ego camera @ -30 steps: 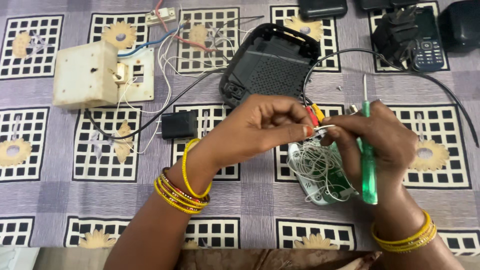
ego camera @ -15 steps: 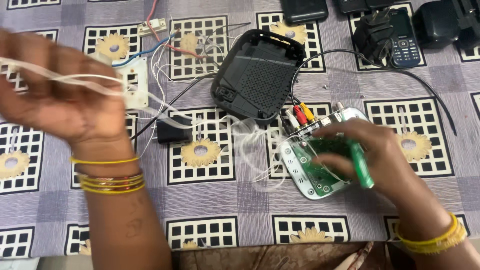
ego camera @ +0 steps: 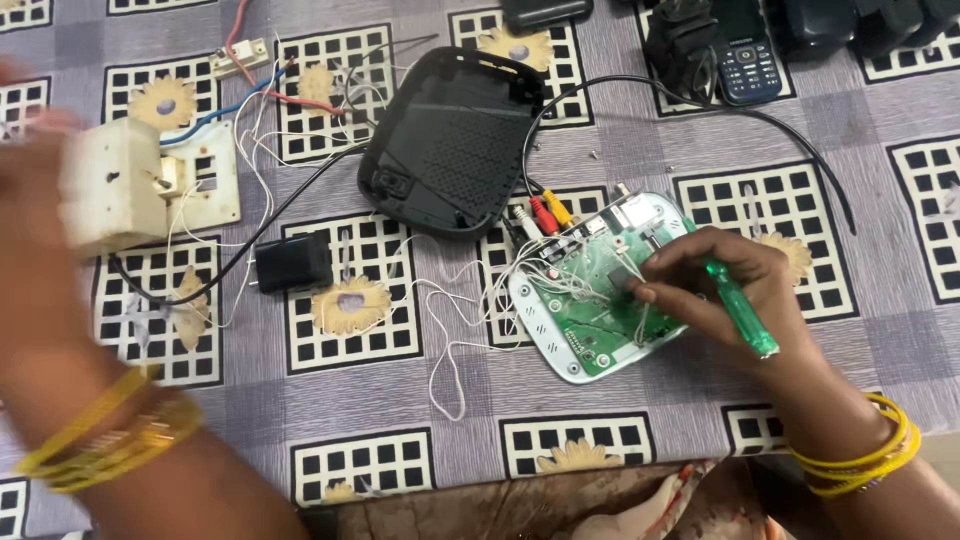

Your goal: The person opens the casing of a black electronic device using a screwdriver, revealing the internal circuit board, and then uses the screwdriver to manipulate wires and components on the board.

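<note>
item: green circuit board (ego camera: 610,300) seated in a white open casing (ego camera: 560,350), centre-right on the patterned tablecloth (ego camera: 640,410); likely light, rigid, fragile, best held by the casing rim. right hand (ego camera: 725,285) closed around a green screwdriver (ego camera: 738,305), fingertips on the board. left hand (ego camera: 40,230) raised, blurred; grip cannot be told. thin white wire (ego camera: 450,330) trails left; black cover (ego camera: 455,140) just behind.

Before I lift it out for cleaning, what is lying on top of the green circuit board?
Thin white wire lies tangled across the green circuit board. The right hand, gripping a green screwdriver, rests on it and hides what is beneath the fingers.
</note>
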